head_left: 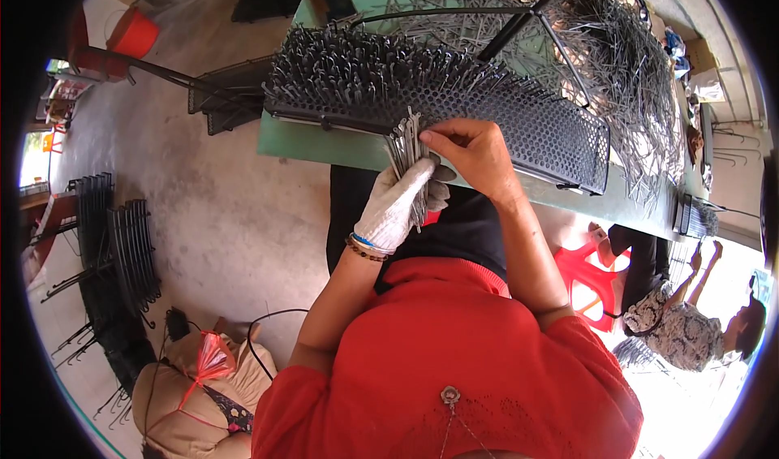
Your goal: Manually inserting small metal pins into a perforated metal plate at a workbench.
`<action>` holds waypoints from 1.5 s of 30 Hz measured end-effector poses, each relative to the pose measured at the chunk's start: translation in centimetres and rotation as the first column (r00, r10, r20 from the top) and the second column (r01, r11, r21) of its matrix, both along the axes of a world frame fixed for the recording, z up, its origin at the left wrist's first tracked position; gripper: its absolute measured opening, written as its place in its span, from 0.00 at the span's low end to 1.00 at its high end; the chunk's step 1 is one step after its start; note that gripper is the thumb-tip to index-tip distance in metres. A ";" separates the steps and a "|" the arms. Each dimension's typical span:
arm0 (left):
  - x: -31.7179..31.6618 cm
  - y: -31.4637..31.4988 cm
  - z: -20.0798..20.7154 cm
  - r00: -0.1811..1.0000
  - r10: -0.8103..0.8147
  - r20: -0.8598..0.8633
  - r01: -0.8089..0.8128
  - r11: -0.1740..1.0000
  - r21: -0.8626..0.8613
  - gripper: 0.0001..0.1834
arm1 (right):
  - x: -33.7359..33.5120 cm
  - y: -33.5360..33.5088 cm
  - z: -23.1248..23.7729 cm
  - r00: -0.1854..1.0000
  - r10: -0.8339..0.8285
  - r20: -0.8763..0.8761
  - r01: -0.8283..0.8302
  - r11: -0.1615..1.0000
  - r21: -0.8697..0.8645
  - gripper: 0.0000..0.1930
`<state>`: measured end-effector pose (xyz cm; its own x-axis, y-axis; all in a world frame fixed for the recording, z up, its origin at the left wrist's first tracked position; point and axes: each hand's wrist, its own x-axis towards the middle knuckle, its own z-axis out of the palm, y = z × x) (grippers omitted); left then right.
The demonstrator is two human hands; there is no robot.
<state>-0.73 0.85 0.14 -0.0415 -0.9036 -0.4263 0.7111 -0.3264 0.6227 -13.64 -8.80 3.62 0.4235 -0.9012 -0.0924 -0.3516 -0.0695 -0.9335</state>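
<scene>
My left hand [398,202], in a white glove, is closed around a bundle of thin grey metal rods [406,145] that stands roughly upright. The bare right hand [479,155] has thumb and index finger pinched at the bundle's right side, near its top. What lies between those fingertips is too small to make out. Just beyond both hands is a long black perforated metal rack [535,126]. Many dark rods with looped ends [349,65] stand upright in its left and rear holes, while holes at its right front show bare.
The rack lies on a green table [316,138], with a heap of loose rods [617,69] behind it. A black metal frame [519,22] rises over the rack. Another person [673,321] sits at right by a red stool [588,284]. A red bucket [134,33] stands far left.
</scene>
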 end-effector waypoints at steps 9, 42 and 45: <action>-0.3 -0.5 0.6 0.992 -0.076 0.104 0.069 0.995 0.071 0.15 | -0.7 0.0 -1.7 0.990 -0.122 0.074 0.117 0.991 0.067 0.09; -1.0 0.3 -0.3 1.000 -0.016 0.026 0.012 0.987 0.161 0.12 | 0.9 -6.4 1.1 0.986 -0.098 0.132 0.150 0.862 -0.485 0.09; -1.0 0.1 0.0 1.000 -0.014 0.019 0.011 0.984 0.175 0.12 | 1.0 -6.5 0.7 0.978 -0.106 0.177 0.179 0.864 -0.471 0.09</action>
